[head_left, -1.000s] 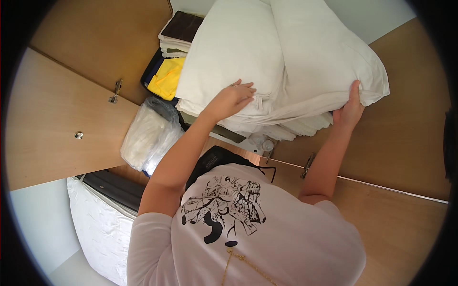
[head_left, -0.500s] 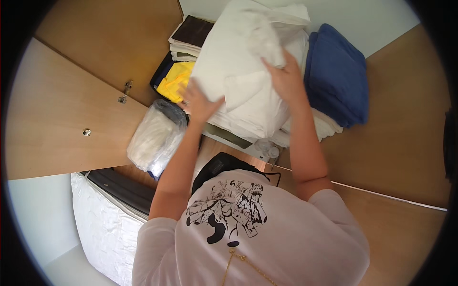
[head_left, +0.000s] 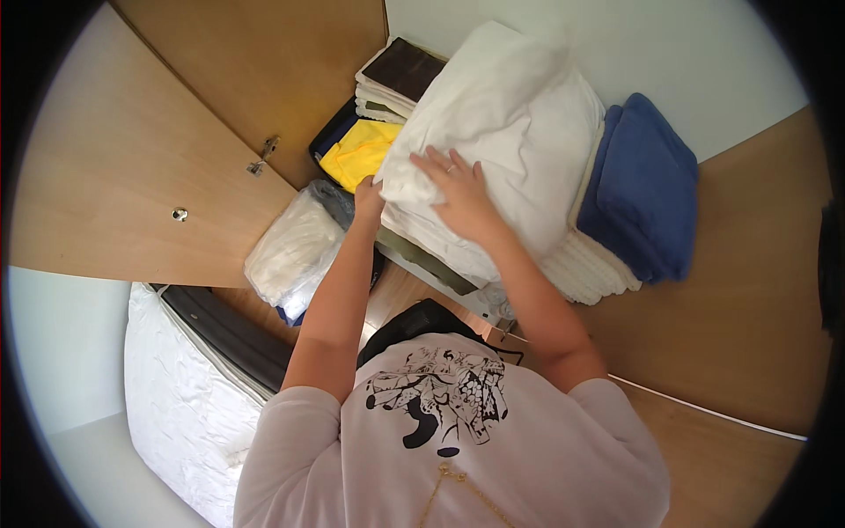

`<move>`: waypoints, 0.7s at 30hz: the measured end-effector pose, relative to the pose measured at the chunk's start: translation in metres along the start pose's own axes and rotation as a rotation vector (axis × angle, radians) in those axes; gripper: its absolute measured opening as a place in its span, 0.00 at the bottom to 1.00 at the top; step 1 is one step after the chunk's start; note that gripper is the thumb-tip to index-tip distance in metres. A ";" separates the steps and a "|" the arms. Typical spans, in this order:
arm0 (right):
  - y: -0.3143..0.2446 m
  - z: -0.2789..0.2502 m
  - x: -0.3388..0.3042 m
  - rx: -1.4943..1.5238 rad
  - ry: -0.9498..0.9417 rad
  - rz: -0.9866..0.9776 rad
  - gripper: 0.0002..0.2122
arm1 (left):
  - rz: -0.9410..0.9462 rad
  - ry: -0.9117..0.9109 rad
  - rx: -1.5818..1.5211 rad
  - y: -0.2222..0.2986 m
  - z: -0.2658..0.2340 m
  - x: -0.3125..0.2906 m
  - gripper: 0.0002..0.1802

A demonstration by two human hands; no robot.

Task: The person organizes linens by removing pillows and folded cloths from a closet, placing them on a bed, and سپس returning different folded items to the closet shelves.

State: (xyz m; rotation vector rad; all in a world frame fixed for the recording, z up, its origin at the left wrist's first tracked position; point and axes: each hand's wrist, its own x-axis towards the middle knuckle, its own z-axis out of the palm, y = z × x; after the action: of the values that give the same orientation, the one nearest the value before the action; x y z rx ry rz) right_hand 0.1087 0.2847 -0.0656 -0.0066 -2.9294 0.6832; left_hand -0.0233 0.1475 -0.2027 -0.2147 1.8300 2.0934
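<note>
A thick pile of white bedding (head_left: 519, 132) lies folded on the shelf, its upper layer rumpled. My left hand (head_left: 370, 201) is at the pile's near left edge, closed around the fabric there; its fingertips are partly tucked behind the cloth. On top of the pile rests my right hand (head_left: 459, 195), palm down, fingers spread, a ring on one finger. Just beyond my left hand lies a bright yellow cloth (head_left: 361, 154) in a dark case.
Folded blue towels (head_left: 647, 185) sit on white knitted fabric (head_left: 590, 267) at right. Behind the yellow cloth stands a stack topped by a brown cloth (head_left: 403, 69). A clear plastic bag (head_left: 295, 246) hangs beside the open cupboard door (head_left: 123, 167). A white-covered mattress (head_left: 180, 387) is lower left.
My right hand has come down and left from the loose upper fabric to lie flat on the pile. My left hand has closed on the edge. The top layer now lies flatter.
</note>
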 end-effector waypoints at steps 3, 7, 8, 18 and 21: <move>-0.021 0.031 -0.013 -0.277 0.118 0.059 0.39 | 0.256 -0.131 0.168 0.036 0.013 -0.021 0.18; 0.003 0.030 -0.007 -0.007 0.611 0.117 0.43 | 0.312 -0.389 0.148 0.139 0.060 -0.094 0.16; -0.009 -0.002 -0.004 0.120 0.565 0.242 0.35 | 0.342 -0.470 0.100 0.160 0.051 -0.105 0.15; -0.047 -0.262 -0.055 0.029 0.631 -0.048 0.13 | 0.326 -0.365 -0.106 0.176 -0.097 -0.162 0.14; -0.088 -0.263 -0.062 0.169 0.572 -0.123 0.14 | 0.192 -0.468 -0.016 0.155 -0.135 -0.186 0.18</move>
State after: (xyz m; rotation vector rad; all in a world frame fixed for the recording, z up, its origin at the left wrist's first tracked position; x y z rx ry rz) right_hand 0.2073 0.3194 0.1989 -0.0033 -2.3029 0.7571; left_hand 0.0783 -0.0308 -0.0163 0.4293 1.5971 2.0562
